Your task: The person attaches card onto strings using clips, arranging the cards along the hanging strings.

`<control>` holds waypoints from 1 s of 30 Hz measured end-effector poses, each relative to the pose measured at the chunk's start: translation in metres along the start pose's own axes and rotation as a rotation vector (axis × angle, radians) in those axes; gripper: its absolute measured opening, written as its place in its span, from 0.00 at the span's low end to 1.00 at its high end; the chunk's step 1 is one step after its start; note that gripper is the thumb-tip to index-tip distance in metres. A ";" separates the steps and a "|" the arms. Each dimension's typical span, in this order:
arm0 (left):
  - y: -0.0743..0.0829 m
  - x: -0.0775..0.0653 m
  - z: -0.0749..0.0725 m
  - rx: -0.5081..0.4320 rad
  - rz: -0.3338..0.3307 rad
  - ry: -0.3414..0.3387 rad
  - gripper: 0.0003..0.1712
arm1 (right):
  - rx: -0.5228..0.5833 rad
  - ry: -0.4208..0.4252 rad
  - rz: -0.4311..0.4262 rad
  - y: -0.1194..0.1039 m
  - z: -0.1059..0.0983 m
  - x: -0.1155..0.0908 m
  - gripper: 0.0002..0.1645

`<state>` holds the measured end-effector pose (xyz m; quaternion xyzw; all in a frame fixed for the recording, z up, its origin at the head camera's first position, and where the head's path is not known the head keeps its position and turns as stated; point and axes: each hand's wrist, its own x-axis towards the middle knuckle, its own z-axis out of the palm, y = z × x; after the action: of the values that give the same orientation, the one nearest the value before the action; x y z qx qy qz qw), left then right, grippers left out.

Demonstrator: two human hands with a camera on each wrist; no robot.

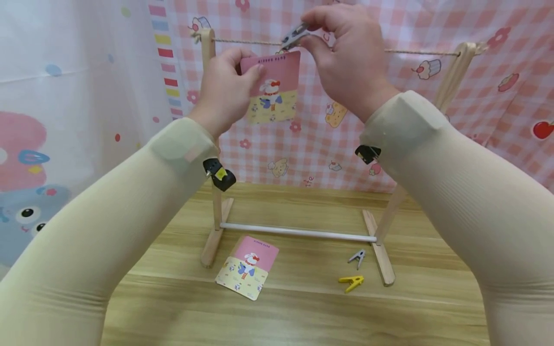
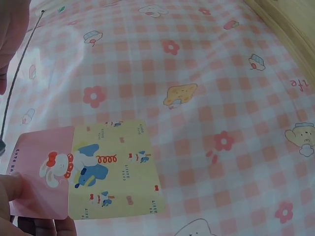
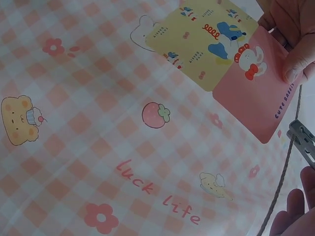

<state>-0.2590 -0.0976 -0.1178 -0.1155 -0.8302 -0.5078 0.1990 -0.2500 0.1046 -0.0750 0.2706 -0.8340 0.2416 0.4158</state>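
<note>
from here i judge this the clipping step, left hand [image 1: 226, 87] pinching the card [image 1: 279, 93], right hand [image 1: 352, 56] the peg [image 1: 295, 36] at the rope [image 1: 415, 52], next needing edge and line aligned.

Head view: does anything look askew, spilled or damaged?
No spill or damage shows, including on the card in the left hand. The lower card does lie askew, angled to the white bar, but that seems harmless.

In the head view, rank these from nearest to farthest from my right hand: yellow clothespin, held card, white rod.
1. Held card, left of your right hand.
2. White rod, low down.
3. Yellow clothespin, lower right on the table.
</note>
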 end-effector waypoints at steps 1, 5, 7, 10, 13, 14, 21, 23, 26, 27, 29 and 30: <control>0.000 0.000 0.000 -0.009 -0.002 0.000 0.16 | -0.007 -0.003 0.003 0.000 0.000 0.001 0.14; 0.001 0.002 0.001 -0.039 -0.009 0.000 0.15 | -0.037 -0.019 0.012 -0.001 0.003 0.002 0.14; 0.001 0.003 0.001 -0.046 -0.010 0.003 0.14 | -0.039 -0.029 0.015 -0.002 0.004 0.003 0.13; 0.000 0.004 0.002 -0.052 -0.012 0.004 0.15 | -0.039 -0.033 0.002 -0.003 0.006 0.004 0.12; 0.000 0.005 0.002 -0.060 -0.013 0.003 0.15 | -0.043 -0.036 -0.015 -0.003 0.008 0.004 0.12; 0.000 0.005 0.002 -0.063 -0.013 0.000 0.15 | -0.044 -0.036 -0.018 -0.003 0.009 0.004 0.12; -0.001 0.004 0.000 -0.067 -0.009 -0.017 0.16 | -0.038 -0.051 -0.013 -0.005 0.013 0.005 0.11; -0.001 0.004 0.000 -0.072 -0.015 -0.021 0.16 | -0.033 -0.057 -0.011 -0.006 0.014 0.005 0.11; -0.002 0.004 0.001 -0.081 -0.022 -0.024 0.16 | -0.036 -0.064 -0.005 -0.006 0.015 0.005 0.11; -0.002 0.004 0.001 -0.083 -0.024 -0.024 0.16 | -0.037 -0.067 0.002 -0.007 0.016 0.005 0.11; -0.002 0.004 0.001 -0.083 -0.024 -0.026 0.16 | -0.036 -0.072 0.007 -0.007 0.017 0.005 0.11; -0.002 0.004 0.001 -0.083 -0.025 -0.026 0.16 | -0.034 -0.074 0.008 -0.008 0.018 0.005 0.11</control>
<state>-0.2640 -0.0977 -0.1183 -0.1199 -0.8123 -0.5427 0.1770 -0.2577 0.0865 -0.0787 0.2690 -0.8539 0.2187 0.3881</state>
